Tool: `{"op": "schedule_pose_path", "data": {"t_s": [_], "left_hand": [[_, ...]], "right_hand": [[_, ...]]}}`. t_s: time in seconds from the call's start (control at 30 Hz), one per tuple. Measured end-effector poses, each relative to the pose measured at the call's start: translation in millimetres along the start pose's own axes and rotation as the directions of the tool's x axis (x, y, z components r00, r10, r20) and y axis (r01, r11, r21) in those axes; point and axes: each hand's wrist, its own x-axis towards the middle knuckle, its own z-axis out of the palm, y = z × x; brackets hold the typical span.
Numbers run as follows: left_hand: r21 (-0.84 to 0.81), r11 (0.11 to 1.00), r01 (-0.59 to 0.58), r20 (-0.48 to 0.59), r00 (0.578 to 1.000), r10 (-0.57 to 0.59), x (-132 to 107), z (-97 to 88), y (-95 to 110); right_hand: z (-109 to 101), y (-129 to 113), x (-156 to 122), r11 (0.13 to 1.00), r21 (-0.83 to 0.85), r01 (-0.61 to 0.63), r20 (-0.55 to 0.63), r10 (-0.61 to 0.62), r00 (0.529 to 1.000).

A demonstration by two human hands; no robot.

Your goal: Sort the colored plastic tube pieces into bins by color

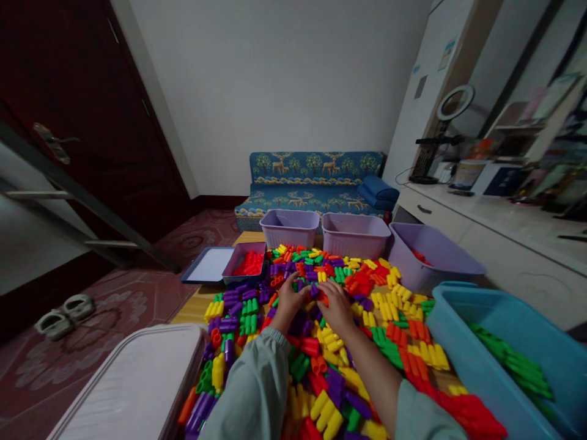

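Both my hands are close together over the middle of a wide spread of plastic tube blocks in red, yellow, green, purple and orange. My left hand (pixel 290 300) has its fingers curled, with a purple tube block (pixel 314 291) at its thumb tip. Just to the right, my right hand (pixel 335 304) bends its fingers around an orange-red tube block (pixel 324 299), partly hidden by them. Around my wrists lie yellow tube blocks (pixel 328 415) and green tube blocks (pixel 249 322), several joined in rows.
Two lilac bins (pixel 290 229) stand along the far table edge. A third lilac bin (pixel 435 253) and a blue bin (pixel 504 305) with green blocks are on the right. At left are a small box (pixel 228 273) with red blocks and a white lid (pixel 132 379).
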Motion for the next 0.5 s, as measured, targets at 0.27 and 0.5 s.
{"op": "schedule_pose_path", "data": {"t_s": [0.27,0.5], "left_hand": [[0.420,0.877,-0.232,0.464,0.886,0.012,1.6,-63.5,50.1],[0.671,0.648,-0.361,0.624,0.746,-0.231,-28.8,-121.6,67.0]], "right_hand": [[-2.9,3.3,-1.3,0.998,0.047,0.039,0.007,-0.040,0.999],[-3.3,5.8,-2.2,0.995,0.085,0.048,0.013,-0.049,0.999]]}}
